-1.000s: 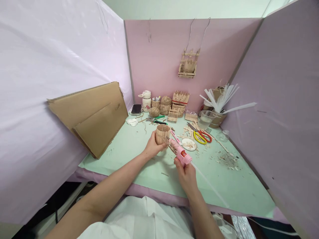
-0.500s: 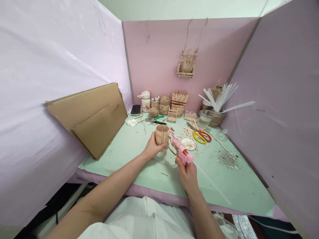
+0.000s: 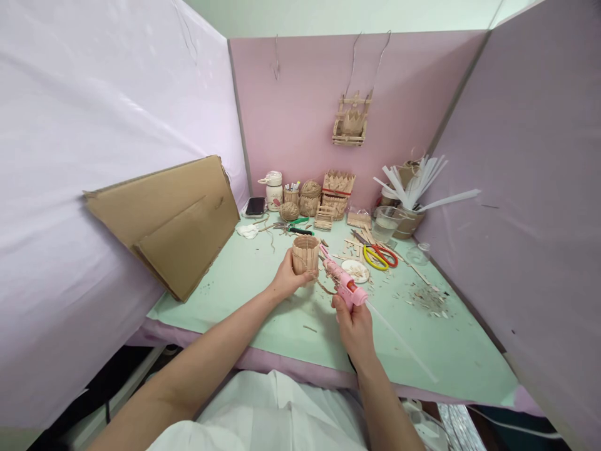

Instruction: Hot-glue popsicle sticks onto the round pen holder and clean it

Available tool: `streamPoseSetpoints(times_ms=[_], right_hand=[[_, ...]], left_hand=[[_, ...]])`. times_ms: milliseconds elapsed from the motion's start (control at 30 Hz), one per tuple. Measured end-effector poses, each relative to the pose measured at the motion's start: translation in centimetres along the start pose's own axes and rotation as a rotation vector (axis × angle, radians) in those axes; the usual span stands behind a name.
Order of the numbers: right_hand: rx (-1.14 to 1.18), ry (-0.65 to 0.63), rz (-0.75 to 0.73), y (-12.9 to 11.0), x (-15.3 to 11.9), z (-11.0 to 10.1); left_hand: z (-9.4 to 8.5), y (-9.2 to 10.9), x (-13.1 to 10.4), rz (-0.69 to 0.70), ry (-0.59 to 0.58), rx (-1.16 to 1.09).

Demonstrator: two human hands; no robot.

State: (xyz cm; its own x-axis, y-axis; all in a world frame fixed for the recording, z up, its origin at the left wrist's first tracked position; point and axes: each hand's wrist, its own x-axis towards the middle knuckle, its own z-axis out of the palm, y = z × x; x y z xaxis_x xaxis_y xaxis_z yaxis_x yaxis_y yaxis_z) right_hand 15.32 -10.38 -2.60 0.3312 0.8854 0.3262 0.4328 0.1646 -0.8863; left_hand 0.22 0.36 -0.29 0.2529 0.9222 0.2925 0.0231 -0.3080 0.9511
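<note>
My left hand [image 3: 287, 277] is closed around the lower side of a small wooden-slat cup [image 3: 305, 254], which it holds upright over the table, thumb across the front near the base. A strand of brown twine [image 3: 323, 288] trails from the cup's lower edge toward the right. In my right hand [image 3: 355, 326] is a pink hot glue gun [image 3: 345, 282], gripped by its handle. Its nozzle points up and left, close beside the cup's right side; whether it touches cannot be made out. A clear glue stick [image 3: 399, 338] sticks out of the gun's back end.
Red-and-yellow scissors [image 3: 378, 255], a white dish [image 3: 355, 271] with wood bits and loose sticks lie right of the cup. Pliers [image 3: 299, 230] and twine balls [image 3: 290, 212] are behind it. Cardboard sheets [image 3: 188, 232] lean at left. A plastic cup [image 3: 385, 224] stands back right.
The glue gun and my right hand have shifted slightly to the right, a little away from the cup. My left hand and the cup stay nearly where they were.
</note>
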Motion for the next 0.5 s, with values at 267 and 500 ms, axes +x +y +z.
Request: streamPoseSetpoints(times_ms=[267, 500], right_hand=[[-0.196, 0.058, 0.075, 0.2, 1.2, -2.0], [-0.839, 0.019, 0.054, 3.9, 3.9, -7.8]], left_hand=[[0.0, -0.1, -0.1, -0.009, -0.038, -0.009], [-0.1, -0.2, 0.0, -0.063, -0.004, -0.02]])
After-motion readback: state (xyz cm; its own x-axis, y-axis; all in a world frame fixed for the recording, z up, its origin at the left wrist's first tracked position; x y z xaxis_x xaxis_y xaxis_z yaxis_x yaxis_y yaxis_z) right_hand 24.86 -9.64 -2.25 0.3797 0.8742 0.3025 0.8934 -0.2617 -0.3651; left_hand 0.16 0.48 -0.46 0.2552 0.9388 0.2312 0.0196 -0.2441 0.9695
